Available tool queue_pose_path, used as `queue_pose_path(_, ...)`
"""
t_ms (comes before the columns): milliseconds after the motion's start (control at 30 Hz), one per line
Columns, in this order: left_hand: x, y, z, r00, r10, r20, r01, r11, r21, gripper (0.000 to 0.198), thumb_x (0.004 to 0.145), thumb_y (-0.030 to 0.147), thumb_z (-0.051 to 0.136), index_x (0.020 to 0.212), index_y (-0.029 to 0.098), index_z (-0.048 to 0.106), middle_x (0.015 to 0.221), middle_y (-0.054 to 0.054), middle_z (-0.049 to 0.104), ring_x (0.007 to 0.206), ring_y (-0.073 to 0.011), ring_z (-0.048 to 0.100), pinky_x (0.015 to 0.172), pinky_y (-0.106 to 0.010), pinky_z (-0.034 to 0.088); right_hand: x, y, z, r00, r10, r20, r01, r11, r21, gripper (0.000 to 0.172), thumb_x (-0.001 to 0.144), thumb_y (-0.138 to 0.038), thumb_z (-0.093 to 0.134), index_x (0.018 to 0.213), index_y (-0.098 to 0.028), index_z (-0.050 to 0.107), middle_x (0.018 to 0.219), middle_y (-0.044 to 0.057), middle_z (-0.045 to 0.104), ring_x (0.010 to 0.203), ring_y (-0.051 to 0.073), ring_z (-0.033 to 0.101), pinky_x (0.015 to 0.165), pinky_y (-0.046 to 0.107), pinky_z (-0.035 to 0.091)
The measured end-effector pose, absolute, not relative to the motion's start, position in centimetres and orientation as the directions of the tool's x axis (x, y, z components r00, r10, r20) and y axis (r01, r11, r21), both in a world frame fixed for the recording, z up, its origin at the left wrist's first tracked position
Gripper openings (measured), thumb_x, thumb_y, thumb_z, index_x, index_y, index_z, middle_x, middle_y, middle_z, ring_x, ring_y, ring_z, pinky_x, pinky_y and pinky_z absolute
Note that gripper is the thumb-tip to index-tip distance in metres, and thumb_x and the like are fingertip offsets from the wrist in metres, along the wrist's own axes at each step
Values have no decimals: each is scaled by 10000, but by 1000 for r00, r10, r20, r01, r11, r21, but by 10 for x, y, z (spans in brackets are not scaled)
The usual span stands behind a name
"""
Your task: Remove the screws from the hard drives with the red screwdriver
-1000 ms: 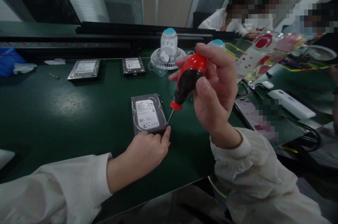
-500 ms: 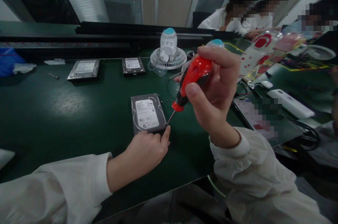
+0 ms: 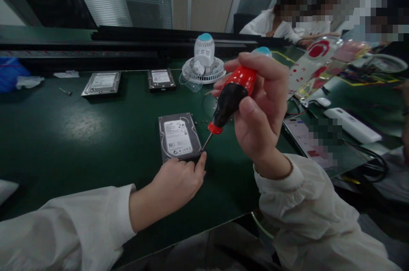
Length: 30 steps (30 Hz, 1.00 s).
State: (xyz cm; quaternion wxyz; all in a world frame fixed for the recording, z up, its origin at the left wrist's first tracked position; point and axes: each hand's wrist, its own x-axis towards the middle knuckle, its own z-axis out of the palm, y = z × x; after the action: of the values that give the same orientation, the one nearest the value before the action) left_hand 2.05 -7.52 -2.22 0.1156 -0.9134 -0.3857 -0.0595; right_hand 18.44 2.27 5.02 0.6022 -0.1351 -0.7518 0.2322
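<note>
A hard drive [image 3: 178,135] with a white label lies flat on the dark green table [image 3: 79,134]. My left hand [image 3: 177,179] is closed on its near edge, fingers pressed against the near right corner. My right hand [image 3: 260,109] is wrapped round the red and black handle of a screwdriver [image 3: 228,100]. The screwdriver leans down to the left, and its metal tip rests at the drive's near right corner, just above my left fingertip.
Two more hard drives [image 3: 102,83] [image 3: 161,78] lie farther back, beside a small white fan [image 3: 203,63]. Tiny screws [image 3: 204,122] lie right of the drive. A phone [image 3: 303,136], a white device [image 3: 351,125] and cables sit at right. Other people sit at the far right.
My right hand has turned the screwdriver handle about its axis, its black grip showing, then red, then black again. The tip stays at the corner. My left hand has not moved.
</note>
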Motion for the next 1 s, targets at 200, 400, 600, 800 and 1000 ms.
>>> queue_pose_path(200, 20, -75, -23, 696, 690, 197, 717, -676, -168, 441, 993, 232, 479, 1355, -9, 554, 696, -89, 702, 543, -216, 659, 475, -328, 475, 181, 24, 50, -161, 414, 896, -47, 903, -426, 416, 872, -419, 587, 1283, -365, 546, 1281, 3, 564, 1127, 217, 613, 958, 431, 591)
queue_pose_path(400, 20, -75, -22, 691, 697, 193, 723, -675, -151, 445, 975, 227, 514, 1351, -6, 558, 694, -80, 701, 550, -221, 668, 468, -330, 483, 183, 27, 51, -164, 411, 897, -75, 901, -426, 415, 872, -467, 526, 1268, -363, 593, 1243, 17, 594, 1109, 242, 611, 1000, 472, 567)
queue_pose_path(600, 20, -75, -23, 698, 691, 190, 716, -677, -168, 448, 973, 225, 518, 1355, -7, 555, 693, -83, 702, 545, -216, 663, 472, -325, 484, 183, 24, 51, -152, 397, 905, 9, 916, -401, 421, 866, -465, 592, 1277, -382, 561, 1253, -4, 586, 1090, 220, 628, 936, 432, 599)
queue_pose_path(800, 20, -76, -23, 687, 700, 193, 726, -669, -157, 444, 978, 232, 511, 1355, 2, 560, 693, -82, 706, 542, -217, 668, 477, -323, 488, 183, 26, 52, -159, 381, 911, -43, 919, -392, 409, 914, -486, 457, 1273, -343, 591, 1253, -3, 600, 1173, 239, 596, 1008, 473, 558)
queue_pose_path(1000, 21, -75, -22, 696, 689, 201, 718, -679, -154, 445, 980, 224, 500, 1353, -14, 556, 690, -87, 705, 536, -225, 666, 465, -338, 488, 183, 26, 51, -132, 365, 922, -7, 929, -369, 420, 859, -417, 596, 1276, -365, 581, 1258, -9, 581, 1082, 209, 614, 943, 415, 586)
